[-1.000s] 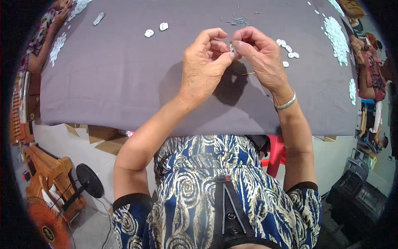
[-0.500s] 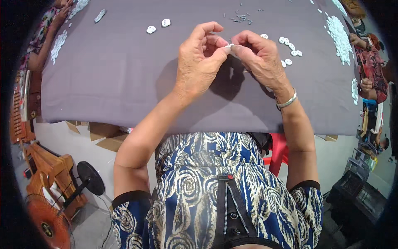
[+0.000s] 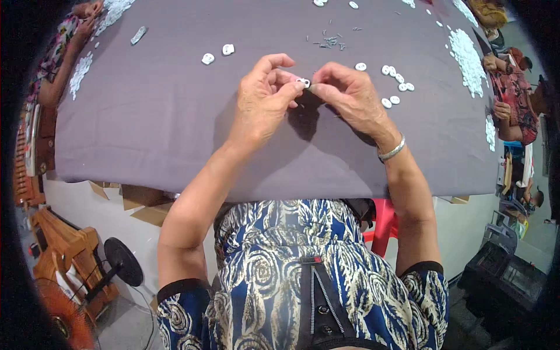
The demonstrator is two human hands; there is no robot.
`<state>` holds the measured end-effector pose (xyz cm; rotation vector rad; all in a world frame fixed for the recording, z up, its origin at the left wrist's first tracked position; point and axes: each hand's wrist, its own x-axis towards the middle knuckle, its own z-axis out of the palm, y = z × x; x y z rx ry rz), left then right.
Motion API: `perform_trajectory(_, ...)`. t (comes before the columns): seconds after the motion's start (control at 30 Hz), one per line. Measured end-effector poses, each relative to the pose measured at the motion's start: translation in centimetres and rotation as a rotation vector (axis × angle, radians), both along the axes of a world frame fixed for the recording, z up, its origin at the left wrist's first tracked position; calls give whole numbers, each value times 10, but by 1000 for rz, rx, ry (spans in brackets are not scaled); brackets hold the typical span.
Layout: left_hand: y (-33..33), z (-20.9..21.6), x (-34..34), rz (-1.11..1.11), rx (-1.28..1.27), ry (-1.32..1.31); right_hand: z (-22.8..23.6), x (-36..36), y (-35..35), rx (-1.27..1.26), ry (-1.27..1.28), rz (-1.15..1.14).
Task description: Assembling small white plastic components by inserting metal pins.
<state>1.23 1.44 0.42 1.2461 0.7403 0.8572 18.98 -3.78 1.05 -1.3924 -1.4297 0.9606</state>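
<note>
Now less covered, so its dark hole is seen, a small white piece (image 3: 303,81) is pinched by the left hand (image 3: 259,100) above the grey-clothed table (image 3: 146,128); if by the right hand (image 3: 353,100) too, fingers almost closed, cannot be told.

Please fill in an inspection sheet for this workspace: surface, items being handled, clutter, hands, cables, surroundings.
Surface: grey cloth over a table.
Items handled: small white piece at the fingertips; loose white oval pieces to the right.
Clutter: scattered slim dark pieces beyond the hands; two white pieces at left; white heap at far right.
Left hand: pinches the small white piece.
Right hand: fingertips at that piece's right end; grip unclear.
Cables: thin dark cable on the floor, lower left.
Surroundings: orange fan at lower left; co-worker's hand at right.
</note>
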Motion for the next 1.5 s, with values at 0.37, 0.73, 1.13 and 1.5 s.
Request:
perform_trajectory(0.37, 14, -9, -3, 122, -52, 62, 12, 38, 76, 178, -663, -82)
perform_trajectory(0.73, 13, -14, 1, 170, -7, -37, 17, 19, 110, -160, -783, 70)
perform_trajectory(1.13, 5, -10, 5, 112, 7, -24, 6, 3, 45, -117, 253, 15)
perform_trajectory(1.5, 4, -12, 5, 102, 52, 48, 3, 0, 37, -131, 259, 69)
